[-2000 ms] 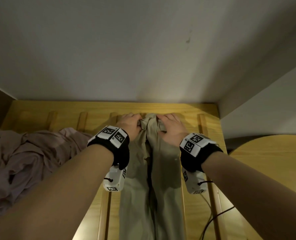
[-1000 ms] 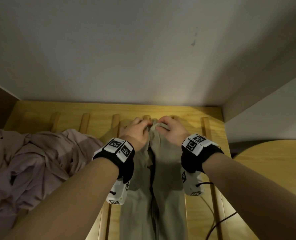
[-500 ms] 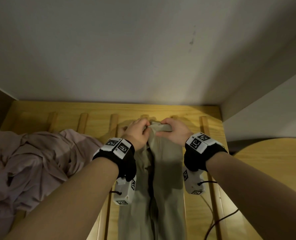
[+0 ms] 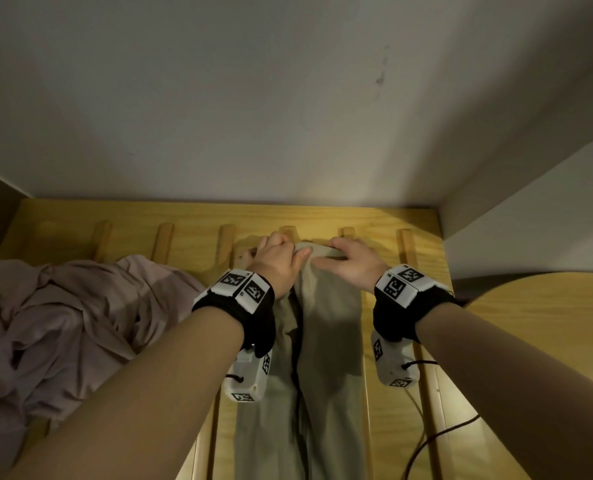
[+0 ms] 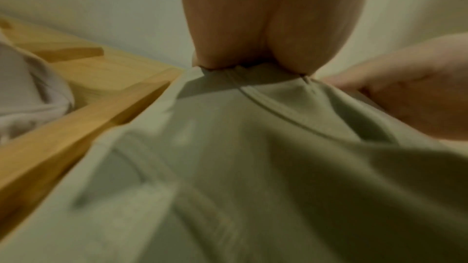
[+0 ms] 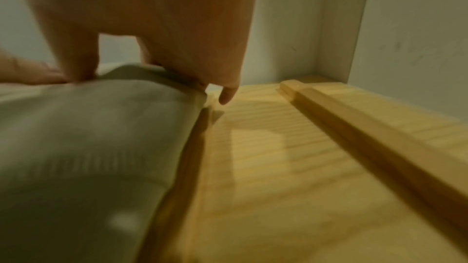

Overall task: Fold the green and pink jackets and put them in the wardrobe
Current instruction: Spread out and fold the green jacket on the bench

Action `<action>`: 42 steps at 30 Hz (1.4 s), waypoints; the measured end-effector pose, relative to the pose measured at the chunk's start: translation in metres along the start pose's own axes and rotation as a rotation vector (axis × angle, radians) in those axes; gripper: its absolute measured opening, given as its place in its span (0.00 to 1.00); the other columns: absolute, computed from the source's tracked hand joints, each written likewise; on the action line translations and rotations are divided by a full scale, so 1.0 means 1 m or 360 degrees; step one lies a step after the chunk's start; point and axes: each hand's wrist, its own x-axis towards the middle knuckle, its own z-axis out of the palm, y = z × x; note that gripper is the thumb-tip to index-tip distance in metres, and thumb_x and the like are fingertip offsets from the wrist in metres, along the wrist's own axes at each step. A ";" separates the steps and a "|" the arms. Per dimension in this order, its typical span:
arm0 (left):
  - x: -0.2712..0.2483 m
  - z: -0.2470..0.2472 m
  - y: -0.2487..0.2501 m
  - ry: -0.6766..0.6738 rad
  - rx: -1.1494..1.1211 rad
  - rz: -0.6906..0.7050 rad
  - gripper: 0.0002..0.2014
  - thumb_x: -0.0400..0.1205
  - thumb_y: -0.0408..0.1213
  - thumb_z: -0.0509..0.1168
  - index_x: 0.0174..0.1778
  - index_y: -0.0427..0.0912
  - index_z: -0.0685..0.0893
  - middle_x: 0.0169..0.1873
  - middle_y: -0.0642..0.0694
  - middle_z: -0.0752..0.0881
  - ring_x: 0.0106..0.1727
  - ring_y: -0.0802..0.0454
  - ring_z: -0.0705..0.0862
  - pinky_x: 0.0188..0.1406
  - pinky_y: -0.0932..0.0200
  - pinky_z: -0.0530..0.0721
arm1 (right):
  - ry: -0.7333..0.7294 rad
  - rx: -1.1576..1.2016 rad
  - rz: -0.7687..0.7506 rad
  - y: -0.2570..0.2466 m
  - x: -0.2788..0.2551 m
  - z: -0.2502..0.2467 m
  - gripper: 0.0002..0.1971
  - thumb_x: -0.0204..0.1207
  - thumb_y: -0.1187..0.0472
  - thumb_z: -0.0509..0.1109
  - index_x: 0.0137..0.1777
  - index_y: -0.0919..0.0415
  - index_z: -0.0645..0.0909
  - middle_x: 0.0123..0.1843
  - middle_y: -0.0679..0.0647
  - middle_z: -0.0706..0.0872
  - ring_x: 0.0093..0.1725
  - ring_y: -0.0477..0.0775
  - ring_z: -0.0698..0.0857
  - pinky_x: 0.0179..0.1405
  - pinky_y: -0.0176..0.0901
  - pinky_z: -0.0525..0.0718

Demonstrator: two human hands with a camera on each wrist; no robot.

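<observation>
Green jacket (image 4: 326, 341) lies as a long narrow strip on the slatted wooden bed (image 4: 392, 216), running from the near edge to the far rail. Left hand (image 4: 277, 263) grips its far end, fingers (image 5: 253, 27) curled and bunching the cloth. Right hand (image 4: 353, 263) lies on the same end, fingers (image 6: 162, 33) bent over the fold, thumb on top. Pink jacket (image 4: 63, 323) sits crumpled at left, apart from both hands. A black cable (image 4: 430, 441) trails at near right.

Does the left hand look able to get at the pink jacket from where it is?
Probably yes: the pink jacket lies uncovered just beside the left hand, but that hand is gripping the green jacket and must let go first.
</observation>
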 end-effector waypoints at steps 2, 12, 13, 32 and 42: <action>-0.002 0.003 0.003 0.0004 0.0011 0.0008 0.26 0.86 0.56 0.42 0.66 0.43 0.76 0.70 0.47 0.69 0.72 0.49 0.64 0.70 0.43 0.59 | -0.0034 -0.0069 -0.0003 0.000 0.002 0.001 0.17 0.78 0.45 0.64 0.61 0.53 0.77 0.60 0.58 0.81 0.67 0.60 0.72 0.69 0.55 0.70; -0.020 -0.030 -0.043 -0.0006 -0.0806 -0.0136 0.30 0.80 0.26 0.60 0.79 0.45 0.64 0.78 0.42 0.66 0.78 0.44 0.65 0.76 0.53 0.66 | 0.0022 -0.0328 0.0028 0.007 -0.004 -0.002 0.37 0.68 0.35 0.67 0.76 0.46 0.66 0.74 0.52 0.69 0.75 0.58 0.60 0.72 0.55 0.62; -0.024 -0.030 -0.048 -0.0083 -0.0732 -0.0128 0.32 0.79 0.28 0.62 0.79 0.46 0.62 0.78 0.43 0.65 0.77 0.45 0.66 0.76 0.53 0.66 | -0.0005 -0.0350 0.0030 0.007 -0.004 -0.002 0.38 0.67 0.35 0.67 0.76 0.47 0.65 0.74 0.52 0.69 0.75 0.58 0.59 0.72 0.55 0.62; -0.016 -0.045 -0.010 -0.0005 -0.0112 -0.0111 0.20 0.70 0.44 0.73 0.47 0.47 0.68 0.37 0.52 0.75 0.48 0.45 0.80 0.35 0.58 0.74 | 0.0124 0.0011 -0.0317 -0.014 -0.009 -0.011 0.17 0.69 0.57 0.73 0.32 0.45 0.65 0.32 0.42 0.73 0.40 0.52 0.77 0.33 0.42 0.70; -0.023 -0.044 0.000 0.0666 -0.0418 0.0047 0.28 0.69 0.41 0.73 0.63 0.47 0.70 0.54 0.44 0.86 0.55 0.40 0.84 0.44 0.55 0.80 | -0.0126 -0.0150 -0.0327 -0.043 -0.008 -0.047 0.54 0.61 0.40 0.79 0.82 0.51 0.52 0.78 0.53 0.68 0.76 0.54 0.68 0.68 0.38 0.67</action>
